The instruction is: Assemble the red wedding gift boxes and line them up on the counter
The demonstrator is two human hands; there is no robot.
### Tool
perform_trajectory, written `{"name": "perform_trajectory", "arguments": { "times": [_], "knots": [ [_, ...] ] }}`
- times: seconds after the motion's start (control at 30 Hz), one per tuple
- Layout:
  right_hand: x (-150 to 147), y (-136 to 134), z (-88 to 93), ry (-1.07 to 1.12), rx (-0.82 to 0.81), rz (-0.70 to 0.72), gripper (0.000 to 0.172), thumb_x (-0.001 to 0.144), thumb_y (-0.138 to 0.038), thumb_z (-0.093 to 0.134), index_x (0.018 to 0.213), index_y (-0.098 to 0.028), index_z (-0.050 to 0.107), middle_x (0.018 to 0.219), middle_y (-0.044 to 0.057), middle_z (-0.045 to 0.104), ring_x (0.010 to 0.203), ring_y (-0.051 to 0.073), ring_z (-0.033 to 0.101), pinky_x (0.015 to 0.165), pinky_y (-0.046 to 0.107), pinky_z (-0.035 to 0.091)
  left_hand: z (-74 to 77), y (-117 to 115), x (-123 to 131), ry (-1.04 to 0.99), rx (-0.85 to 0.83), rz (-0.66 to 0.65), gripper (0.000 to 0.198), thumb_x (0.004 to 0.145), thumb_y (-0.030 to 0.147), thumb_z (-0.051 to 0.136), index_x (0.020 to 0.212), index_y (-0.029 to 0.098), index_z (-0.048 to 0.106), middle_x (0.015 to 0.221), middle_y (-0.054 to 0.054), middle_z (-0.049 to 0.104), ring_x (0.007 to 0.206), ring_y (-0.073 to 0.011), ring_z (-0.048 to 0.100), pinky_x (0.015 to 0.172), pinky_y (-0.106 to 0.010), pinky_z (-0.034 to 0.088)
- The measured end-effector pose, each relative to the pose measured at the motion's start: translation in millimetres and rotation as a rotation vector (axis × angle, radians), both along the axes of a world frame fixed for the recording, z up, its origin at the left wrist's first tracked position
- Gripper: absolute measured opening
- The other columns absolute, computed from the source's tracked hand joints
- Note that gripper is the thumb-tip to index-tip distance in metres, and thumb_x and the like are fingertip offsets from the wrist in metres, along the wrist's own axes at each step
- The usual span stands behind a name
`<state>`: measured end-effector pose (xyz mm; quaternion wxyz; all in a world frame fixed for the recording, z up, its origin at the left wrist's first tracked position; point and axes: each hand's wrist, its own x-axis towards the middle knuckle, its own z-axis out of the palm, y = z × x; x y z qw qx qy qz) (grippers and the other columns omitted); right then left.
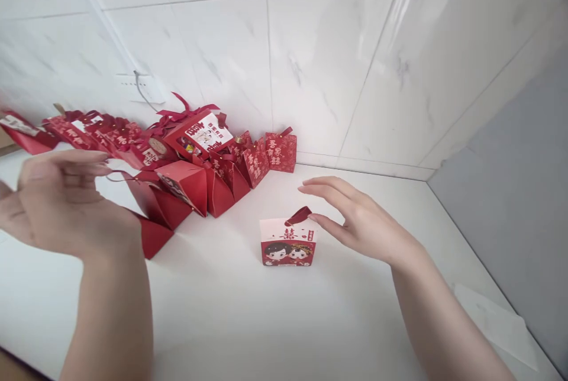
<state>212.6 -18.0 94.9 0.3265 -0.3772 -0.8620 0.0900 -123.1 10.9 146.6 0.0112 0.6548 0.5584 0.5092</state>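
A small red and white gift box (289,251) with two cartoon figures on its front stands upright on the white table (248,322). A dark red ribbon loop (298,216) rises from its top. My right hand (355,215) is open just right of the box, thumb and fingers apart. Its thumb tip is at the ribbon's edge; I cannot tell if they touch. Over on the left, my left hand (71,203) is raised with fingers stretched out and no object visible in it. It partly covers red gift boxes (164,203) behind it.
Several more red gift boxes and patterned red pouches (281,153) crowd along the tiled wall (310,73). A wall socket (141,86) with a cable is behind them. A flat white sheet (497,322) lies near the table's right edge, beside a grey surface (515,191).
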Motion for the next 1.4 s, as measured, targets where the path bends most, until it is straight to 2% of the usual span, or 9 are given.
{"name": "perform_trajectory", "arguments": {
  "times": [0.07, 0.13, 0.23, 0.37, 0.7, 0.87, 0.97, 1.07, 1.4],
  "knots": [
    [-1.1, 2.0, -2.7, 0.004, -0.047, 0.013, 0.058, 0.089, -0.02, 0.056, 0.142, -0.03, 0.034, 0.14, 0.007, 0.047, 0.123, 0.024, 0.051, 0.1, 0.042, 0.046, -5.5, -2.7, 11.6, 0.047, 0.052, -0.121, 0.042, 0.101, 0.043, 0.024, 0.124, 0.029, 0.056, 0.118, 0.004, 0.067, 0.12, -0.0272, 0.055, 0.077, -0.044, 0.049],
    [-2.8, 4.0, -6.5, -0.057, -0.132, 0.068, 0.058, 0.088, -0.016, 0.057, 0.14, -0.031, 0.036, 0.136, 0.006, 0.051, 0.113, 0.022, 0.058, 0.093, 0.039, 0.05, -19.6, -5.1, 35.3, 0.23, -0.196, -0.403, 0.034, 0.092, 0.044, 0.05, 0.121, 0.03, 0.062, 0.125, 0.002, 0.064, 0.118, -0.0257, 0.057, 0.091, -0.04, 0.052],
    [-4.3, 6.1, -10.0, -0.177, -0.256, 0.094, 0.039, 0.09, -0.011, 0.051, 0.125, -0.028, 0.052, 0.11, 0.004, 0.067, 0.089, 0.019, 0.066, 0.075, 0.033, 0.052, -44.9, -6.4, 72.7, 0.463, -0.481, -0.68, 0.034, 0.092, 0.039, 0.051, 0.123, 0.032, 0.062, 0.118, 0.002, 0.068, 0.107, -0.0192, 0.063, 0.091, -0.03, 0.051],
    [-1.4, 6.7, -7.4, -0.186, -0.274, 0.051, 0.031, 0.091, -0.011, 0.049, 0.117, -0.026, 0.058, 0.101, 0.002, 0.069, 0.087, 0.019, 0.065, 0.073, 0.03, 0.048, -62.3, -4.5, 89.4, 0.451, -0.568, -0.678, 0.033, 0.095, 0.035, 0.045, 0.125, 0.036, 0.06, 0.102, 0.004, 0.073, 0.084, -0.013, 0.066, 0.065, -0.019, 0.049],
    [2.8, 8.1, -8.8, -0.121, -0.298, 0.03, 0.016, 0.09, -0.016, 0.053, 0.102, -0.025, 0.056, 0.095, 0.0, 0.069, 0.08, 0.017, 0.064, 0.069, 0.027, 0.045, -67.9, 8.6, 78.3, 0.362, -0.53, -0.733, 0.03, 0.093, 0.034, 0.048, 0.118, 0.036, 0.065, 0.105, 0.002, 0.072, 0.09, -0.0155, 0.066, 0.064, -0.018, 0.049],
    [-2.4, 13.6, -11.8, 0.011, -0.251, -0.011, 0.01, 0.093, -0.022, 0.05, 0.1, -0.025, 0.056, 0.094, 0.001, 0.069, 0.081, 0.016, 0.064, 0.071, 0.028, 0.045, -113.3, 26.2, 89.6, -0.146, -0.455, -0.706, 0.031, 0.08, 0.034, 0.068, 0.109, 0.022, 0.068, 0.111, -0.006, 0.069, 0.099, -0.021, 0.066, 0.082, -0.027, 0.053],
    [-5.3, 17.0, -15.7, 0.167, -0.351, -0.023, 0.028, 0.091, -0.029, 0.054, 0.119, -0.028, 0.05, 0.098, 0.002, 0.07, 0.085, 0.017, 0.065, 0.072, 0.029, 0.047, -152.0, 29.4, 101.4, -0.458, -0.562, -0.74, 0.047, 0.07, 0.035, 0.076, 0.111, 0.015, 0.063, 0.103, -0.01, 0.071, 0.09, -0.0243, 0.069, 0.077, -0.033, 0.056],
    [-10.1, 22.4, -25.0, 0.296, -0.482, -0.037, 0.047, 0.086, -0.034, 0.06, 0.129, -0.027, 0.044, 0.097, 0.003, 0.07, 0.087, 0.018, 0.065, 0.074, 0.031, 0.05, -179.8, 25.4, 110.7, -0.54, -0.685, -0.753, 0.042, 0.069, 0.035, 0.077, 0.101, 0.012, 0.066, 0.098, -0.012, 0.073, 0.088, -0.0268, 0.069, 0.078, -0.036, 0.056],
    [-38.2, 35.1, -47.4, 0.583, -0.453, -0.041, 0.035, 0.083, -0.034, 0.063, 0.117, -0.023, 0.062, 0.069, -0.003, 0.064, 0.063, 0.013, 0.06, 0.065, 0.027, 0.049, -203.9, 25.1, 115.6, -0.511, -0.608, -0.746, 0.043, 0.068, 0.033, 0.077, 0.103, 0.012, 0.065, 0.099, -0.01, 0.072, 0.091, -0.0261, 0.068, 0.083, -0.036, 0.054]
  ]
}}
